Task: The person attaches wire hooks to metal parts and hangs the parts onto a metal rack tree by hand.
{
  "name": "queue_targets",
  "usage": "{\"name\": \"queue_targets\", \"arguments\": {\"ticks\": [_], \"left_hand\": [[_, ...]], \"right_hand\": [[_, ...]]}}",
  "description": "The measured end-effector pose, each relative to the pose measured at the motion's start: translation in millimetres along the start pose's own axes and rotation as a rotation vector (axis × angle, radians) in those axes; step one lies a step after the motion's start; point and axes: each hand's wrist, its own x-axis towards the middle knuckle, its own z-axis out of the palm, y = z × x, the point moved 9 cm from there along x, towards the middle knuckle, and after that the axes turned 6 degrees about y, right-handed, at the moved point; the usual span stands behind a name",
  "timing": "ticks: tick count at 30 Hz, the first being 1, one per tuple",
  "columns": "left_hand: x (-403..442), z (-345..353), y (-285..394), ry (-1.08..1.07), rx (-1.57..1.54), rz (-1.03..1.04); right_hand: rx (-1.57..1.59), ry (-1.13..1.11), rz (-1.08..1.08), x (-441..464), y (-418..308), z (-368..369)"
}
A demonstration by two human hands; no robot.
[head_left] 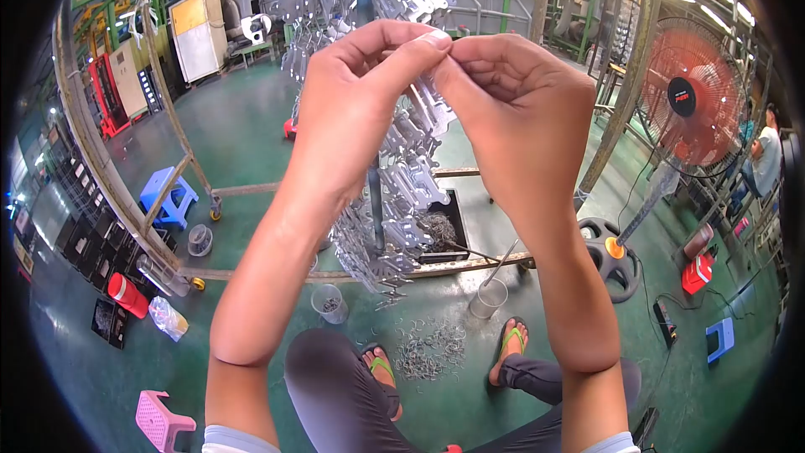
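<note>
Raised in the upper middle of the view, my left hand (365,71) is closed in a pinch, thumb against forefinger. My right hand (520,80) pinches too, its fingertips meeting those of the left. Whatever lies between the fingertips is too small or hidden to make out. Just behind both hands hang several flat silvery metal parts (411,176) in clusters on hooks around a blue-grey post (376,210). On the floor between my feet lies a loose pile of small metal hooks (429,348).
A wheeled metal frame (251,275) surrounds the hanging parts. Clear plastic cups (329,304) and a black tray of metal pieces (453,226) stand below. A red fan (688,96) is at right, with a blue stool (168,197) at left and a pink stool (159,419) at lower left.
</note>
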Motion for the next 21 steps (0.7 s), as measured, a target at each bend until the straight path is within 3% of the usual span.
{"name": "queue_targets", "arguments": {"ticks": [6, 15, 21], "left_hand": [[-28, -11, -41, -0.027, -0.131, -0.217], [-41, -6, -63, -0.044, -0.180, -0.211], [-49, -7, -67, 0.071, -0.157, -0.122]], "right_hand": [[0.053, 0.042, 0.052, 2, 0, -9], [-0.147, -0.101, 0.207, 6, 5, -17], [-0.240, -0.219, 0.353, 14, 15, -24]]}}
